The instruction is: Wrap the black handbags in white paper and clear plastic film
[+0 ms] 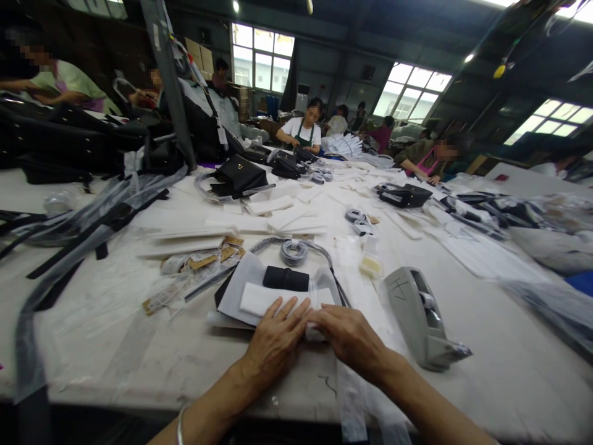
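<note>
In front of me lies a black bag (pixel 223 295) with white foam wrapping (pixel 243 275) over it. A small rolled black piece (pixel 286 279) rests on the wrapping, just beyond a folded white foam sheet (pixel 264 301). My left hand (pixel 280 334) lies on the near edge of that sheet, fingers stretched out. Close beside it, my right hand (pixel 349 334) is curled, its fingertips closed at the sheet's right end. What exactly they pinch is partly hidden. A wrapped strap (pixel 327 252) curves behind the bag, with a wrapped coil (pixel 293 251) inside the curve.
A grey tape dispenser (pixel 412 318) stands to the right. Tags in plastic (pixel 199 262) and stacked foam sheets (pixel 185 244) lie to the left. Long wrapped straps (pixel 92 247) spread along the left side. Black bags (pixel 241 176) and several people working are farther back.
</note>
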The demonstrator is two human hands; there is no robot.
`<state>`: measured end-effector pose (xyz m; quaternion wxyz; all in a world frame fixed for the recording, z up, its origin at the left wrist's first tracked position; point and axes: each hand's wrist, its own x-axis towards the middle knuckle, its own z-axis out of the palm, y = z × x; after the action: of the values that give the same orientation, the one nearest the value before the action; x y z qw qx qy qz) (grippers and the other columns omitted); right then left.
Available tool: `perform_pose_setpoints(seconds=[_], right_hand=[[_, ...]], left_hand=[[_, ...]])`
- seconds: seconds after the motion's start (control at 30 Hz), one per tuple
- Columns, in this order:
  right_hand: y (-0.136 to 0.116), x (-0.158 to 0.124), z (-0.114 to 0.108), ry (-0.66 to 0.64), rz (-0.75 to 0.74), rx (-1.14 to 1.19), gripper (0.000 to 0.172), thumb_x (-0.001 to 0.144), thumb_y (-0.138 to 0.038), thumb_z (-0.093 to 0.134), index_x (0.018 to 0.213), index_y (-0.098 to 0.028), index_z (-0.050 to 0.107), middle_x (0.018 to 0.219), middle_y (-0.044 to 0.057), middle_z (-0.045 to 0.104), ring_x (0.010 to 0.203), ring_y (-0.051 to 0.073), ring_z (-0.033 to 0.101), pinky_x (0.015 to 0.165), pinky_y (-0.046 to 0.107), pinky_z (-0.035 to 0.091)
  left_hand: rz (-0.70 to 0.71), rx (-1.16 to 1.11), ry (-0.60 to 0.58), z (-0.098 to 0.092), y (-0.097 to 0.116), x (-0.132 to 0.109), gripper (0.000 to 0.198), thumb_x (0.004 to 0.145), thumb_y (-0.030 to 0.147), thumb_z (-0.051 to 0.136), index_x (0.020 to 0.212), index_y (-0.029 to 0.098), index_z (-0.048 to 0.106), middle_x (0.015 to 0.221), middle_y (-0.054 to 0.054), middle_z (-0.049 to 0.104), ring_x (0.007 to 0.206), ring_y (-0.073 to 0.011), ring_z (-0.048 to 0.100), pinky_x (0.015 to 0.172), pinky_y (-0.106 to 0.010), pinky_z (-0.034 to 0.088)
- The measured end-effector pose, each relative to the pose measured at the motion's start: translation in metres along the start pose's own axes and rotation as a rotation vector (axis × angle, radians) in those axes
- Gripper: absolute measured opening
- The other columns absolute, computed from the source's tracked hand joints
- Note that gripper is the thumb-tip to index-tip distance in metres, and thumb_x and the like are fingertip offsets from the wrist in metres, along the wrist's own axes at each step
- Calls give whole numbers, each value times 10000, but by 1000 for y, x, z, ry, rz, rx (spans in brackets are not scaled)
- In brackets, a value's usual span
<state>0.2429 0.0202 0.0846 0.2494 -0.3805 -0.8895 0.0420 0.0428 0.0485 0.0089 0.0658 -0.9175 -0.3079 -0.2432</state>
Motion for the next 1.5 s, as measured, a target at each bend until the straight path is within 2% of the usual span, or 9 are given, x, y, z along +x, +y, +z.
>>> perform_pose_setpoints(seconds=[0.17,0.3,0.43,0.6,0.83,1.03,1.2,1.33,1.5], right_hand=[[5,10,-8,-156,117,42,187,967,-177,515,1001,-204,697,811,51,726,730,171,676,712,251,521],[3,35,-30,-365,452,524,199,937,-348,598,1008,-229,740,811,23,753,719,165,696,692,229,527],[25,63,-19,31,738,753,418,998,-477,419,1057,-185,713,987,70,747,959,216,693,858,319,545],[46,27,36,255,499,497,262,999,-323,463,1172,-220,630,1093,75,711,1012,206,665,914,352,520],[39,-13,67,406,181,124,157,954,-121,510,1039,-219,599,795,29,659,713,192,566,705,361,451],[36,-18,46,337,215,275,152,1027,-262,425,1031,-211,568,767,20,610,697,179,544,675,328,441],[25,-27,17,84,149,255,584,878,-722,497,1120,-195,562,893,66,657,780,232,582,714,375,468],[18,-27,17,70,120,117,107,1000,-252,495,1001,-206,592,833,42,686,767,206,615,732,344,489],[16,-35,16,142,33,103,320,905,-15,392,1129,-150,577,962,81,723,907,181,684,944,320,507]], left_hand=[[-147,-204,-17,-9,8,6,443,901,477,633,1287,261,599,1322,-53,639,1287,-293,526,1078,-530,386],[-193,-169,119,3,14,7,271,964,317,557,1217,300,652,1243,-19,685,1254,-274,556,1090,-538,367],[-150,-112,162,3,14,8,269,977,250,504,1191,292,663,1249,-6,680,1251,-260,552,1125,-524,327],[-123,-100,152,-9,14,14,302,976,227,474,1215,296,645,1293,32,658,1257,-242,544,1153,-476,283],[-194,-168,151,-2,19,15,339,940,171,477,1214,275,648,1300,53,656,1294,-228,515,1200,-442,184],[-221,-171,177,3,20,15,324,940,183,482,1196,283,655,1254,35,683,1278,-224,537,1189,-451,220],[-272,-178,219,7,23,18,191,980,274,532,1084,295,691,1154,28,726,1211,-223,597,1163,-472,282],[-262,-195,249,8,22,18,204,996,308,505,1045,275,699,1153,13,727,1221,-227,592,1175,-479,270],[-237,-209,191,5,19,16,226,976,327,507,1095,276,693,1194,3,710,1251,-236,568,1195,-488,243]])
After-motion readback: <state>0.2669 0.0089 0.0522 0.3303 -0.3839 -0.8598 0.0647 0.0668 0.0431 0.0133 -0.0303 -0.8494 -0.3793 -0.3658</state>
